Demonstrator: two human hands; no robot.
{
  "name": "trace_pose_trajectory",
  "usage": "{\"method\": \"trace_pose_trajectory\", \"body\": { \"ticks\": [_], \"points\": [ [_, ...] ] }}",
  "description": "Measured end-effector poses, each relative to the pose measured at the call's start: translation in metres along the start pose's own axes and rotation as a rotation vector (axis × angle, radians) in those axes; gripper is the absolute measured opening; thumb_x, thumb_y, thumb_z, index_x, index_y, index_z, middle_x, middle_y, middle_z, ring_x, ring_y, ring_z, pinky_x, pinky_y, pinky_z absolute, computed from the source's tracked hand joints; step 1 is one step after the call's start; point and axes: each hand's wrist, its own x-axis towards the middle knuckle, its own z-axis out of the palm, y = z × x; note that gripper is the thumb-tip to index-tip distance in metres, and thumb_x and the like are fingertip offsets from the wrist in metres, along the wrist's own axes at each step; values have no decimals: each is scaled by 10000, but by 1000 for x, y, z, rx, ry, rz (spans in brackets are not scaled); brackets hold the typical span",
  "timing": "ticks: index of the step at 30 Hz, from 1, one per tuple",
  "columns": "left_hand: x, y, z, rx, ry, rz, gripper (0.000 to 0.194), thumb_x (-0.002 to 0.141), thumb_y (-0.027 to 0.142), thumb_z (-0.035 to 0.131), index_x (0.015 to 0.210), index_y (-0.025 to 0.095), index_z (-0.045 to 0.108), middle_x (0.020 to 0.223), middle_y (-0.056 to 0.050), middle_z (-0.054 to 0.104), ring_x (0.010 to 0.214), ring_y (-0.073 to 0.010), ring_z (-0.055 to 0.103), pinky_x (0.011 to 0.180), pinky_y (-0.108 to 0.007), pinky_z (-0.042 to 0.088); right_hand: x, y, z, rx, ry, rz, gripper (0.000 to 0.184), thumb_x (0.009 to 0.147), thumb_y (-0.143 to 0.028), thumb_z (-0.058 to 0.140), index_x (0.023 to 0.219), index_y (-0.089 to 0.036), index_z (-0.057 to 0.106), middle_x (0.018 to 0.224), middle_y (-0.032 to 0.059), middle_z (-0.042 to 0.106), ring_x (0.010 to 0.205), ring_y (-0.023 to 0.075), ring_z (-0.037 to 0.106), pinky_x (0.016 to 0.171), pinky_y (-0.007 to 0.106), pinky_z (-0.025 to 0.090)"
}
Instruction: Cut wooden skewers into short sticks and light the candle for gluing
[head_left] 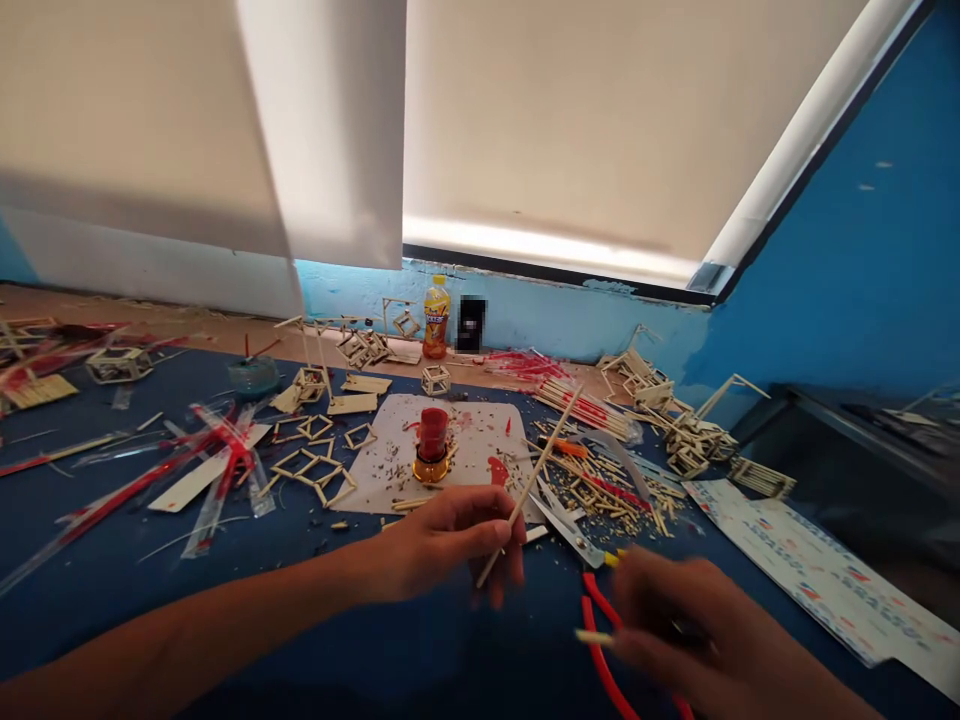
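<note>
desk: blue-covered top (360, 660), running back to a bare brown strip under the window
centre: white sheet (480, 445) speckled with chips, a red-and-gold pot (432, 447) standing on it
left: red and clear strips (150, 480), flat stick squares (315, 465), a small stick cage (116, 365)
right: loose sticks (600, 480), stacked stick frames (694, 440), a printed paper strip (817, 580)
back: orange drink bottle (436, 318) upright near the wall

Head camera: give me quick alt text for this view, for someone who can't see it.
The left hand pinches a thin wooden stick above a blue table, while the blurred right hand holds red-handled pliers. Behind them a red candle stands on a white sheet, amid scattered stick squares and cubes; an orange drink bottle stands by the wall.
</note>
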Motion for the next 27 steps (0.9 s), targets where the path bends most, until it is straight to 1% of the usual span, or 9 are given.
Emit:
{"method": "trace_pose_trajectory", "body": {
  "ticks": [3,6,9,12,17,19,22,24,27],
  "points": [
    [7,-2,-1,22,42,-18,508,918,669,612,984,170,546,865,-62,684,631,-148,639,539,-242,467,62,-9,-2,233,-5,-32,275,877,-249,718,769,-229,466,672,-65,531,600,108,449,534,226,358],
    [10,-3,-4,102,130,-6,462,945,618,624,955,158,580,739,9,605,583,-106,546,530,-219,398,93,-15,1,330,-1,-89,255,833,-183,739,732,-205,506,647,-76,515,602,90,430,540,211,328],
    [10,-5,-8,172,219,17,389,979,546,630,969,157,615,690,48,526,609,-93,474,550,-213,345,102,-12,5,424,95,-159,239,854,-225,766,721,-199,570,649,-63,546,602,93,476,555,209,365],
    [11,-3,-10,204,251,4,412,969,563,639,989,152,636,644,56,520,581,-91,448,538,-216,326,110,-4,10,547,167,-202,290,808,-274,848,728,-210,576,620,-64,575,550,97,523,513,210,389],
    [16,4,-10,183,258,-7,481,951,617,629,940,136,651,693,10,624,581,-111,564,542,-223,419,126,4,24,815,238,-194,439,750,-323,922,863,-242,505,661,-59,685,558,124,636,516,210,478],
    [16,5,-10,166,269,2,443,962,578,637,936,136,654,732,1,646,598,-111,588,554,-221,436,127,5,27,916,271,-230,469,783,-310,904,930,-261,461,737,-68,712,587,115,652,539,205,509],
    [15,0,-10,132,268,-13,372,980,510,647,947,139,661,769,-8,669,638,-120,633,572,-220,467,127,9,24,1026,327,-278,402,876,-314,827,972,-272,440,811,-76,711,619,99,663,534,191,521],
    [13,-3,-9,101,253,-38,345,983,475,655,934,134,675,783,-16,679,659,-126,653,582,-224,496,128,12,19,1074,338,-285,369,886,-295,818,977,-262,462,793,-75,715,623,94,677,542,180,532],
    [12,-7,-8,47,247,-58,332,973,461,676,947,130,689,820,-20,688,687,-128,675,604,-231,544,131,16,13,1169,276,-278,437,821,-234,871,1037,-259,493,739,-69,746,595,102,701,564,183,565]
  ]
}}
